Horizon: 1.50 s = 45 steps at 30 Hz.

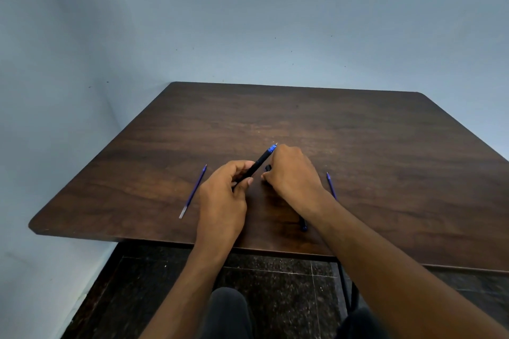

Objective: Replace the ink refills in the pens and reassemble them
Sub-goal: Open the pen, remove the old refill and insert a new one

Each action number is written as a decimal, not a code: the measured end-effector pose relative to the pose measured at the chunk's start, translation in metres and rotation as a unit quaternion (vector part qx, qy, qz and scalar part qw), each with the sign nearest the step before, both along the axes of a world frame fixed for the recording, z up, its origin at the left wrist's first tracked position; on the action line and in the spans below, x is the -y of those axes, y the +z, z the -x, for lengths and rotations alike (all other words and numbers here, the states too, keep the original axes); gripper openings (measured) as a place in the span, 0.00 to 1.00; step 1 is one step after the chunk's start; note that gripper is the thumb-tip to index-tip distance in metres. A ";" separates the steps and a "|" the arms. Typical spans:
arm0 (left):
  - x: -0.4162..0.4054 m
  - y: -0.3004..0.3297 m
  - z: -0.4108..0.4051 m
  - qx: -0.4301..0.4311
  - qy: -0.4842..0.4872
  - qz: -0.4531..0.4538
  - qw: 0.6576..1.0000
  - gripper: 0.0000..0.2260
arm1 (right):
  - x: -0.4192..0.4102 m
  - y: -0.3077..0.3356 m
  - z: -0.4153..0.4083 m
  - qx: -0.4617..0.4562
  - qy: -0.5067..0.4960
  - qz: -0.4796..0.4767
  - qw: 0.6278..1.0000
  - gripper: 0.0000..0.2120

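the left hand (223, 190) grips the black pen (254, 166) by its barrel, blue tip raised away from the person; the right hand (289, 173) curls at that tip, though what it pinches is hidden. a slack grip could let the pen or a small part drop and roll off the near edge. one loose refill (192, 191) lies left of the pen, another refill (331, 186) right, a second pen (303, 224) near. the surface (358, 132) is dark wood, against pale blue walls (248, 22) over a speckled dark floor (275, 297).
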<state>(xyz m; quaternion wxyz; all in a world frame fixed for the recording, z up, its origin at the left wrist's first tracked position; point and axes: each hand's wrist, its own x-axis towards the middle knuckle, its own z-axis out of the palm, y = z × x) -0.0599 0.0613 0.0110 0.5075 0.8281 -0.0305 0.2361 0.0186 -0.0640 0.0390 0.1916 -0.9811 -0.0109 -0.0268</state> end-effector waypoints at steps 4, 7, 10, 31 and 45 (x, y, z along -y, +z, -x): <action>0.001 0.003 0.002 0.008 -0.007 -0.012 1.000 0.20 | -0.001 0.001 0.001 0.005 -0.028 -0.043 0.999 0.06; 0.001 0.003 0.002 0.020 -0.004 -0.019 1.000 0.20 | 0.006 0.003 0.002 0.009 -0.035 -0.075 0.997 0.14; 0.000 0.000 0.000 0.027 0.004 -0.030 0.999 0.18 | 0.016 0.004 0.010 0.046 -0.029 -0.114 0.992 0.05; 0.004 0.005 0.004 0.045 -0.002 -0.107 0.993 0.14 | 0.057 0.003 0.035 0.004 -0.007 -0.690 0.724 0.13; 0.003 0.003 0.002 0.037 -0.002 -0.120 0.992 0.15 | 0.058 0.006 0.033 0.021 -0.010 -0.683 0.730 0.11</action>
